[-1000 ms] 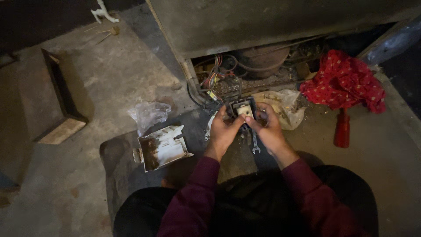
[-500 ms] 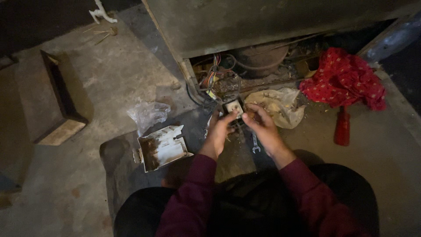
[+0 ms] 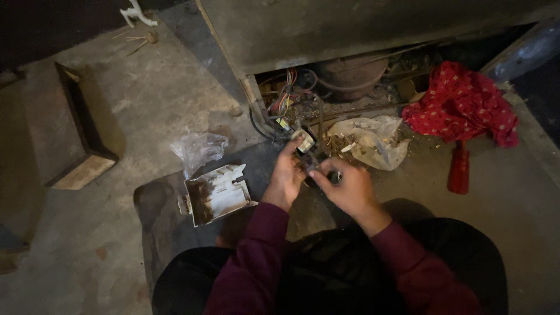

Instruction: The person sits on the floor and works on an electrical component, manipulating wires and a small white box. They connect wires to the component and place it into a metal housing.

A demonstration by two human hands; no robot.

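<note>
Both hands have shifted left and a bit lower since the earlier frames, and the small part now sits higher between the fingertips, closer to the wiring

Big grey appliance body (image 3: 361, 29) fills the top, its bottom bay open with a dark round compressor-like part (image 3: 350, 73) and a bundle of coloured wires (image 3: 286, 93) exposed. Red cloth (image 3: 461, 105) lies bunched right of the bay, red-handled tool (image 3: 459, 169) just below it on the concrete floor (image 3: 146, 99). Wooden box (image 3: 76, 134) sits well apart on the left. Crumpled pale bag with debris (image 3: 370, 140) lies just beside the hands. White plastic cover (image 3: 217, 192), dirty inside, lies off on the mat left of the knees, clear plastic bag (image 3: 198, 149) near it

Left hand (image 3: 286, 178) pinches a small pale electrical part (image 3: 304, 140) at its fingertips, right in front of the open bay. Right hand (image 3: 347, 186) is closed around a dark piece or lead (image 3: 312, 163) touching that part; cannot tell exactly what it is

Judged progress: cover already off and bay opened, so disassembly is done; work on the small part looks mid-way, with part still attached to its leads, cover not yet refitted
</note>
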